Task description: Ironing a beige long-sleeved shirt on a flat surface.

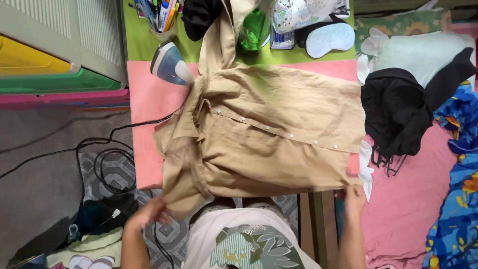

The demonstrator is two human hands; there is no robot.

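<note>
We see the tan shirt (269, 134) spread across the pink padded bench (149, 99), with our left hand (149, 211) closed on its near hem corner at seven o'clock and our right hand (354, 197) pinching the hem at five o'clock. It looks light, soft and limp, best held by hems and seams. The iron (170, 64) stands at eleven o'clock.

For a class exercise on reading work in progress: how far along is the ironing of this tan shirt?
Done: the tan button-up shirt lies spread on the pink ironing pad, placket buttoned. In hand: the left hand grips the near collar-end edge and the right hand the near hem corner, adjusting it. Left: the iron rests apart at the pad's far corner, and folds remain near the collar.
</note>
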